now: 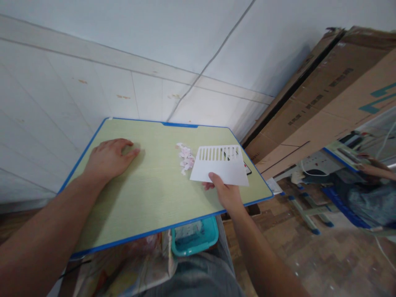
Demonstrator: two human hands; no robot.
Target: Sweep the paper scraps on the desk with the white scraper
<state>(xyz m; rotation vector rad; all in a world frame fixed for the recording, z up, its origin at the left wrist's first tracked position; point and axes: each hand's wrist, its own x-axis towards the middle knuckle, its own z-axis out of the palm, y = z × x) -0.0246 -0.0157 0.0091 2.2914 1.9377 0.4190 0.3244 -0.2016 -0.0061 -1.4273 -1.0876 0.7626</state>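
Observation:
My right hand (227, 192) grips the near edge of a white sheet of paper (213, 173), thumb on top and fingers beneath. A row of narrow slots is cut along the sheet's far part. Left of the sheet lies a loose heap of small pale paper scraps (185, 159). A dark-edged flat object (248, 169), perhaps a phone, is partly hidden under the sheet. My left hand (109, 156) rests at the left of the desktop (148, 181), thumb apart from the curved fingers, holding nothing.
The light green desktop has a blue rim and stands near a white wall (102, 78) with a cable (213, 55). A tall cardboard box (309, 111) leans at the right. Below the desk's front edge sits a teal basket (194, 249). Another person's arm (379, 172) shows far right.

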